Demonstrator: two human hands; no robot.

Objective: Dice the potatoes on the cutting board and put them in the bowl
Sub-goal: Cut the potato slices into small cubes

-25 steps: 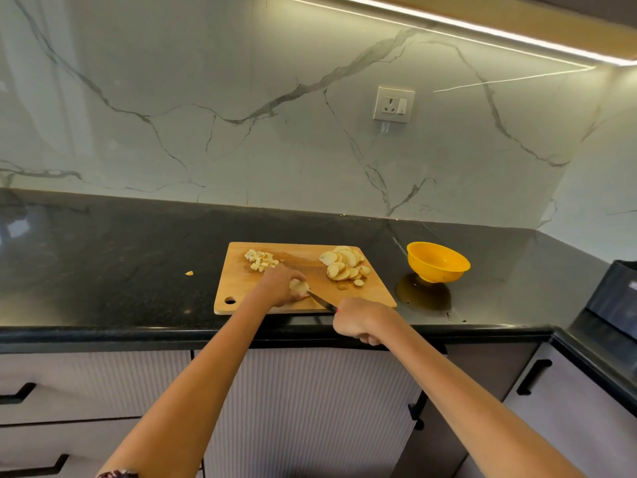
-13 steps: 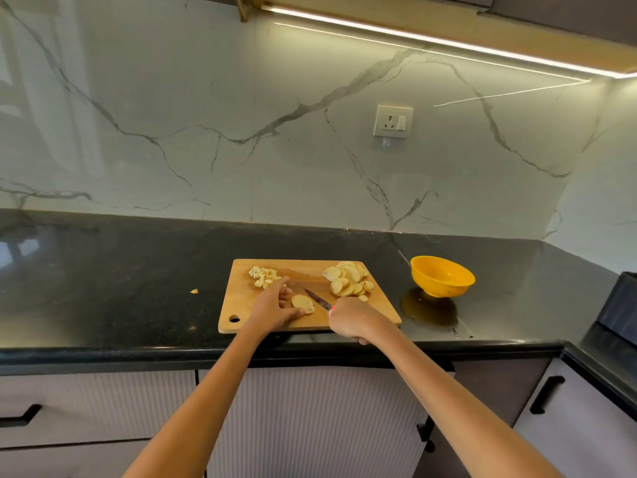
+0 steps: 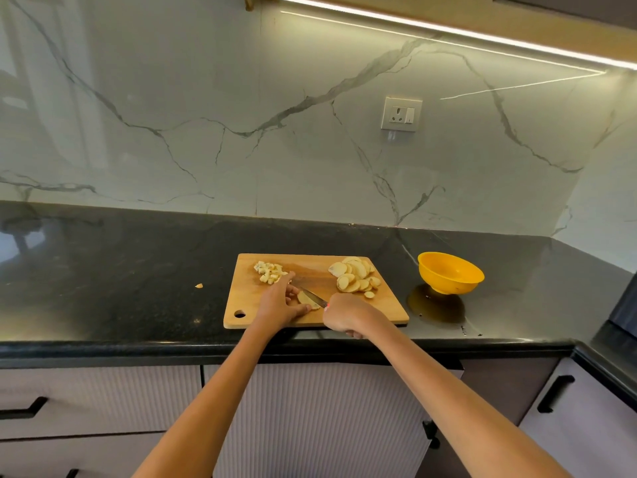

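Note:
A wooden cutting board (image 3: pixel 262 305) lies on the black counter. Diced potato pieces (image 3: pixel 270 271) sit at its far left, and a heap of potato slices (image 3: pixel 355 277) at its far right. My left hand (image 3: pixel 280 303) rests fingers spread on the board, steadying one potato slice (image 3: pixel 305 299) between thumb and fingers. My right hand (image 3: pixel 346 313) is closed around a knife (image 3: pixel 312 295) whose blade lies across that slice. The yellow bowl (image 3: pixel 450 272) stands to the right of the board; I see nothing inside it.
One stray potato bit (image 3: pixel 199 286) lies on the counter (image 3: pixel 120 270) left of the board. A marble backsplash with a wall socket (image 3: pixel 401 113) rises behind. Drawers and cupboard doors are below the counter edge. A dark object (image 3: pixel 625 305) sits at the far right.
My left hand has spread its fingers over the single slice, and the knife blade has moved onto it. The camera has tilted, so the scene sits lower in view.

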